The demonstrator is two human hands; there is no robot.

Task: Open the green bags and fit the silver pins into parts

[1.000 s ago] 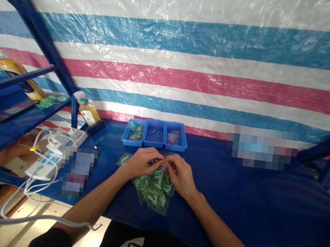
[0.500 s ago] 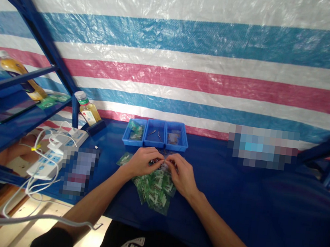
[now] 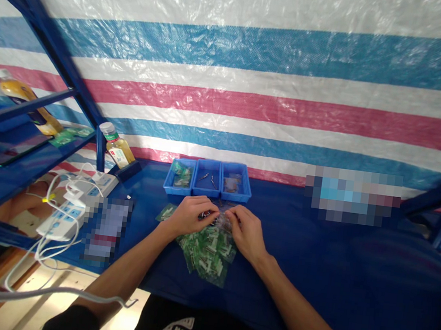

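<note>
My left hand is closed in a pinch, thumb against fingertips. Small dark, shiny metal pieces show in the gap behind its thumb; whether they are held or lie below is unclear, and what the fingertips grip is too small to make out. Close by on the right, my right hand pinches a small clear plastic bag that spans the space between both hands. Below them lies a pile of flat green-printed clear packets with pale contents. Another green packet sits left of my left hand.
Behind the hands stand three joined blue bins: green packets in the left bin, two small metal pieces in the middle bin, clear bags in the right bin. At left are power strips, cables and a bottle.
My right hand's fingertips have drawn slightly right, away from the left ones, so more of the clear bag shows between them. My left hand has stayed nearly still.
</note>
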